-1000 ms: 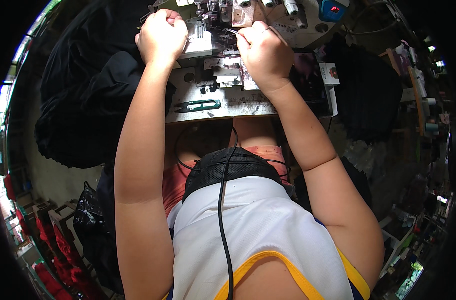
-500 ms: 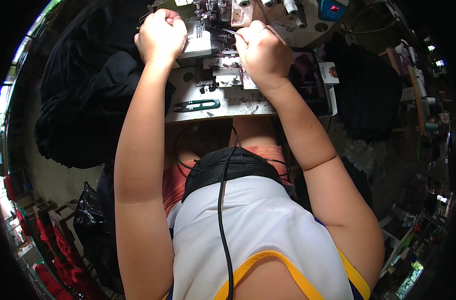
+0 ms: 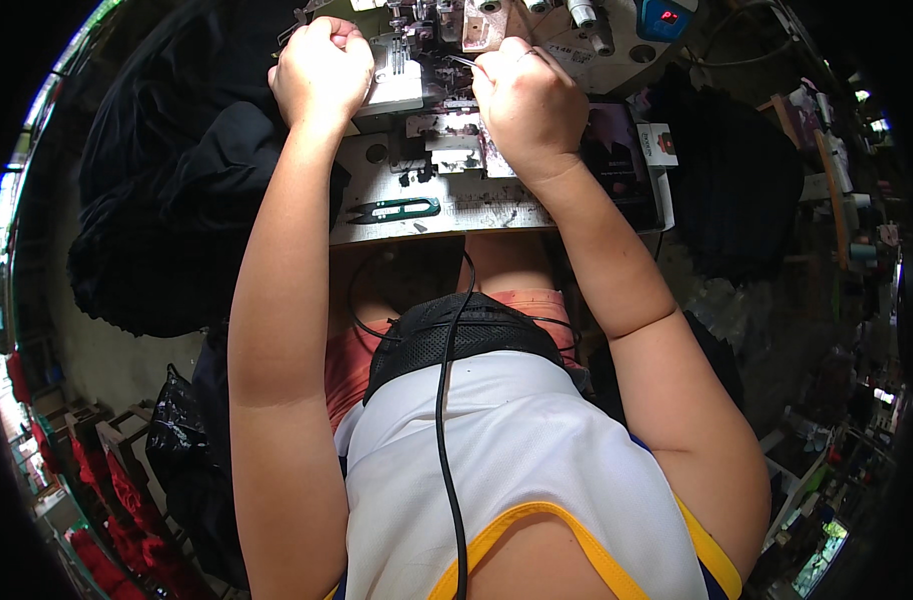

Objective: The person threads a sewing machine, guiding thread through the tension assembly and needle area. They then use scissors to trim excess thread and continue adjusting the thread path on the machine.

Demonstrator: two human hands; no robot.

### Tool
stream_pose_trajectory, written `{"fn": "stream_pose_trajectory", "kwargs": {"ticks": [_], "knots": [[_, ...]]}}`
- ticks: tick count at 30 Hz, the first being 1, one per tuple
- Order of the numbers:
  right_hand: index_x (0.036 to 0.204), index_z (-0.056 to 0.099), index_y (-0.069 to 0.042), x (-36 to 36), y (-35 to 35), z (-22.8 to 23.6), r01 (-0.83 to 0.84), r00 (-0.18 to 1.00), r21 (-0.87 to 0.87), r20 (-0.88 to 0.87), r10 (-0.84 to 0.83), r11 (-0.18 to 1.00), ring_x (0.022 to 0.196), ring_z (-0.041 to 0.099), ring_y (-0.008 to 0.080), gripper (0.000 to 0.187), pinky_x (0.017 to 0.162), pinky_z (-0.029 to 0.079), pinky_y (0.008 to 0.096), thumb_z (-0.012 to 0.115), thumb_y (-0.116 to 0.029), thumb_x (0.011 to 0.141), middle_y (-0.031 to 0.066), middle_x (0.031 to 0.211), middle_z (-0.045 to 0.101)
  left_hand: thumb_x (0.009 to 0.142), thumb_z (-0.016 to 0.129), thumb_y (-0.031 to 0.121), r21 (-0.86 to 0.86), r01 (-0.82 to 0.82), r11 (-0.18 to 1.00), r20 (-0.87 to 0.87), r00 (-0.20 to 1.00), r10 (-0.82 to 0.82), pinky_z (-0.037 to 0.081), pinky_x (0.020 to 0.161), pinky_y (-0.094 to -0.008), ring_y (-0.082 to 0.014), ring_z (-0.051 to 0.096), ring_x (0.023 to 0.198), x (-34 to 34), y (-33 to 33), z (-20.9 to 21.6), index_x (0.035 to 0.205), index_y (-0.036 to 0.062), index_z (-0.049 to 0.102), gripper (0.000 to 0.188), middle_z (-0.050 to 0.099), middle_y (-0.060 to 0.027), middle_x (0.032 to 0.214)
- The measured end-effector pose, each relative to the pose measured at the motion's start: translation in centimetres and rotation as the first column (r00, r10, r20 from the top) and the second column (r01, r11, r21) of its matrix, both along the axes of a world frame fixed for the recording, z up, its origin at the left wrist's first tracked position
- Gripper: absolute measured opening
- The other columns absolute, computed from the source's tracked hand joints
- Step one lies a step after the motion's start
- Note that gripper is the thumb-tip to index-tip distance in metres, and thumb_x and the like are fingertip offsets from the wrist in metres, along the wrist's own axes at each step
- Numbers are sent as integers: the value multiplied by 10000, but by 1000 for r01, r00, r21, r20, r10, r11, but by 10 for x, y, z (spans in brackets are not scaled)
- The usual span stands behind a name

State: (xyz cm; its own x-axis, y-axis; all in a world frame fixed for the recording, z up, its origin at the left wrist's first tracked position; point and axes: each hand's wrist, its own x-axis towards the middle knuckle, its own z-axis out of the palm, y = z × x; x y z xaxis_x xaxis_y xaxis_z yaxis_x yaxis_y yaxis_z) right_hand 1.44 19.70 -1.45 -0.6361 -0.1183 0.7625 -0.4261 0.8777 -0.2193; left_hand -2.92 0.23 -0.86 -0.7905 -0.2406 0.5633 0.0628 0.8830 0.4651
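A sewing machine with its looper area exposed (image 3: 447, 95) lies at the top middle, under bright light. My right hand (image 3: 532, 105) is closed on thin metal tweezers (image 3: 461, 61), whose tip points left into the machine's dark mechanism. On the machine's left side, beside the pale metal plate (image 3: 395, 80), my left hand (image 3: 325, 70) is closed with its fingers curled. What it grips, if anything, is hidden. Green-handled thread snips (image 3: 397, 210) lie on the table edge (image 3: 377, 235) below the machine, pointing left.
Dark fabric (image 3: 187, 180) is heaped left of the machine, and another dark pile (image 3: 737, 180) lies to the right. A blue box with a red display (image 3: 661, 18) sits at the top right. A black cable (image 3: 445, 420) runs down over my shirt. Dark lint dots the tabletop.
My right hand has shifted very slightly, with the tweezers still at the mechanism. The left hand has barely moved.
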Motion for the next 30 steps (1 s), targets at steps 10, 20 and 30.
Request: {"fn": "stream_pose_trajectory", "kwargs": {"ticks": [10,20,30], "knots": [[779,667,-114,-2,-1,1,-42,999,-25,-29,42,999,705,645,259,89,632,524,360,694,-198,769,72,743,641,765,585,237,8,11,1000,-10,1000,-11,475,837,-394,-241,660,834,0,0,0,838,141,706,171,683,-54,840],[810,676,-120,1,-3,2,-32,999,-44,30,34,998,712,646,262,93,642,524,363,695,-200,765,70,755,646,773,575,247,-43,-3,999,-41,999,1,469,846,-415,-252,658,845,-4,-1,-4,837,146,705,177,680,-60,843],[843,697,-125,-2,-3,-2,-68,996,-124,42,74,990,736,646,272,112,661,524,371,696,-205,765,60,806,650,787,594,261,-66,3,998,-57,998,-6,487,810,-380,-225,657,793,-4,-2,-4,834,138,699,168,677,-45,820]]}}
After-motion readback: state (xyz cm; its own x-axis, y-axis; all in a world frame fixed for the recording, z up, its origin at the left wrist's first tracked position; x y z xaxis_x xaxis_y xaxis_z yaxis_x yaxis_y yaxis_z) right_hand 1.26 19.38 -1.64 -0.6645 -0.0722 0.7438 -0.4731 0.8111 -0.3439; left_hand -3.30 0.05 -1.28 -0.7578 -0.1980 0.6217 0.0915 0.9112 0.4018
